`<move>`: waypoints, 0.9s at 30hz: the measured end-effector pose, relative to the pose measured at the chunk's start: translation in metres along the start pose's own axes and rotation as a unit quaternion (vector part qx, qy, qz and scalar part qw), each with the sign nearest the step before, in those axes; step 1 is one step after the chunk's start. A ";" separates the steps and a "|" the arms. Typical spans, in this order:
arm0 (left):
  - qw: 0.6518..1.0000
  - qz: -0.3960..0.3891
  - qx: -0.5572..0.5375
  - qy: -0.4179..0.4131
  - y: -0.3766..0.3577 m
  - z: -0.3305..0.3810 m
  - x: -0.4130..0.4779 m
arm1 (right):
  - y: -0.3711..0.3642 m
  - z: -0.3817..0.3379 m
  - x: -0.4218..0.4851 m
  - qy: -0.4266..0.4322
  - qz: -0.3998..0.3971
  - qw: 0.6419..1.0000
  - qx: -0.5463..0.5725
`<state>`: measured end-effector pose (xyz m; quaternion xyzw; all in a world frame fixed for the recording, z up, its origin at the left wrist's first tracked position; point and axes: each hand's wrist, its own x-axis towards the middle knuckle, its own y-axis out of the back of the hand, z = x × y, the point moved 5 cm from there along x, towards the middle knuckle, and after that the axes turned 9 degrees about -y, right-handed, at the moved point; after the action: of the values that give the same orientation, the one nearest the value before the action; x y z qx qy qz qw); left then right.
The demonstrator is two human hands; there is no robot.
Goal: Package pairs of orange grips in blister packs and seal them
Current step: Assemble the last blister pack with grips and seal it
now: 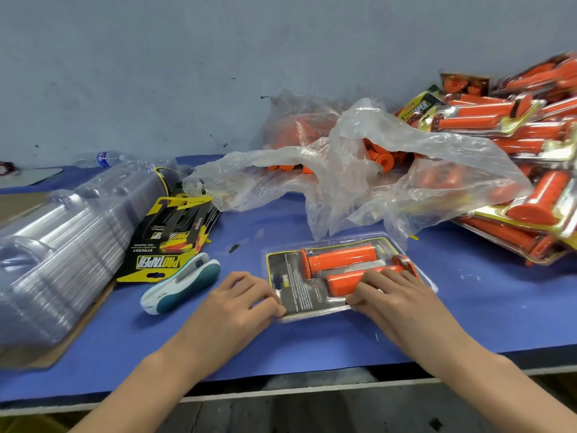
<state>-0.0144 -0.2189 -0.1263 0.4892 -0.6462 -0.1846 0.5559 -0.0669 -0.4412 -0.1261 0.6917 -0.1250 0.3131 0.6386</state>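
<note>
While the blister pack lies flat on the blue table with two orange grips inside, both hands press its near edge, likely snapping it shut. Left hand pinches the left corner, fingers together; right hand presses over the nearer grip. Stapler waits just left, probably for sealing; finished packs piled far right.

Single head cam, wide-angle, on my head. Looks forward and down across blue table toward grey wall at far edge. Close range: my left hand and right hand fill lower centre, near table's front edge. Frame edges bowed, right side blurred. No second view, no overlap.
</note>
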 end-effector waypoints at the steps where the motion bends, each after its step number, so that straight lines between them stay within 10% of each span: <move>1: 1.000 -0.004 -0.001 -0.006 -0.001 0.003 0.001 | -0.002 0.001 0.000 -0.001 -0.003 1.000 -0.007; 27: 0.999 -0.017 -0.026 -0.030 -0.001 0.018 -0.004 | -0.017 -0.040 -0.011 0.055 -0.048 0.997 0.039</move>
<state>-0.0303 -0.2215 -0.1350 0.4796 -0.6491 -0.2260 0.5456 -0.0770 -0.4027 -0.1468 0.7028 -0.0442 0.3245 0.6315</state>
